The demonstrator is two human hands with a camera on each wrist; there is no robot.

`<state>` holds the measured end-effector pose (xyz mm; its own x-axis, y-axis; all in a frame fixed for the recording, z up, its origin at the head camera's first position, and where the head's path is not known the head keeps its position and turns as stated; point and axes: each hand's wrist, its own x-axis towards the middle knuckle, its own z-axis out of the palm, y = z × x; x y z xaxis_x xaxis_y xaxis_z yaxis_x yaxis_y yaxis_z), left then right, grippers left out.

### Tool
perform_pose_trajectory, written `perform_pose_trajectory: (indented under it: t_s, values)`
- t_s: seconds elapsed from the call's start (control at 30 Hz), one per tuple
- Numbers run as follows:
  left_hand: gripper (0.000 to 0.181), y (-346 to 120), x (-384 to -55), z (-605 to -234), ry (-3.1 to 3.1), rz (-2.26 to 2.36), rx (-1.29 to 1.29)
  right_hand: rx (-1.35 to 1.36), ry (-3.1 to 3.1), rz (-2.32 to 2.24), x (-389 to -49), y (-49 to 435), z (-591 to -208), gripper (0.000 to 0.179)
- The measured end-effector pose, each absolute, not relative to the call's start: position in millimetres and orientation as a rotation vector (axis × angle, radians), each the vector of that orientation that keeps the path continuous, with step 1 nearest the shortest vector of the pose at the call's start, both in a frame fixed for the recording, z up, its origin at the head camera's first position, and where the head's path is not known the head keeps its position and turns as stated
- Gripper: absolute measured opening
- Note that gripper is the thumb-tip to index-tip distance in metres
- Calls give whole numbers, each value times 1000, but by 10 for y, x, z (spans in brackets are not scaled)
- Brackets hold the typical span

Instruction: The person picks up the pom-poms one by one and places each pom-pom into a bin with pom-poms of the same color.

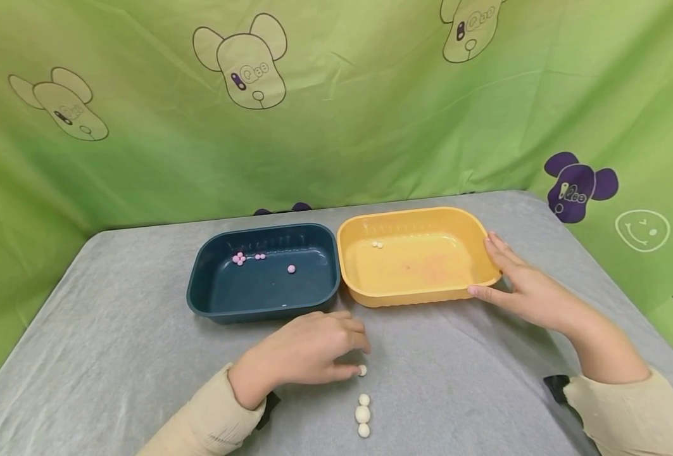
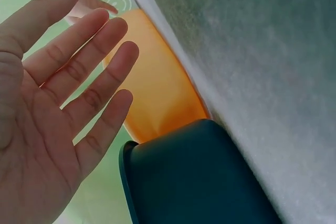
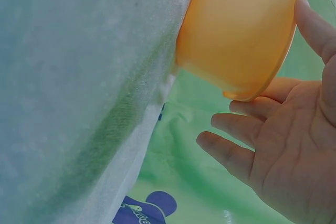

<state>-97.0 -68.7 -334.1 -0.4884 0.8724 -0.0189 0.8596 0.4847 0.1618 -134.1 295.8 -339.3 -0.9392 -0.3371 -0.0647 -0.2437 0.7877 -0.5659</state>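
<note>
Your left grip (image 1: 313, 347) is released, its fingers loosely spread and holding nothing, with the thumb at the small white ball (image 1: 363, 370) on the table (image 1: 456, 380); whether the two touch is hard to tell. The step in hand looks like picking up that ball, and the next move calls for a fingertip brought down opposite the thumb for a light pinch, since so small and round a thing could roll off. Closer to you, three more white balls (image 1: 362, 414) lie in a touching row, the middle one largest; they look matt, perhaps soft clay. Your right grip (image 1: 532, 291) is also relaxed, clasping nothing: it rests against the right end of the yellow tray (image 1: 416, 297), seemingly steadying it. That tray is smooth, round-cornered, likely plastic, with two tiny white balls (image 1: 375, 244) inside. Just beside it, the blue tray (image 1: 233, 316), similarly shaped and glossy-floored, holds pink balls (image 1: 291, 269): a flower-like cluster (image 1: 239, 258), a pair (image 1: 263, 256) and a single. A grey, plush-looking cloth (image 1: 114, 329) covers the table; behind hangs a creased green sheet (image 1: 359, 145) printed with cartoon heads (image 1: 253, 73).
</note>
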Motion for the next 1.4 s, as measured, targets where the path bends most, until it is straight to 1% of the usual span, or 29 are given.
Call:
perform_pose_trajectory:
  t_s: [0.27, 0.43, 0.7, 0.93, 1.07, 1.27, 1.4]
  values:
    - [12, -676, -973, -3367, 2591, 195, 1520, -460, 2811, -857, -1339, 2961, -3383, 97]
    - [9, -677, -964, -3367, 2565, 197, 1509, -472, 2809, -864, -1338, 2960, -3392, 98]
    - [15, -675, -960, -3388, 2526, 192, 1540, -474, 2803, -874, -1332, 2957, -3390, 98]
    - [22, -667, -957, -3385, 2466, 201, 1469, -471, 2805, -866, -1328, 2953, -3374, 98]
    - [19, -670, -960, -3397, 2460, 226, 1442, -467, 2806, -862, -1324, 2949, -3371, 98]
    - [7, -676, -969, -3408, 2471, 240, 1423, -464, 2804, -869, -1320, 2947, -3369, 98]
    - [7, -673, -970, -3404, 2468, 248, 1389, -467, 2808, -868, -1319, 2946, -3368, 98]
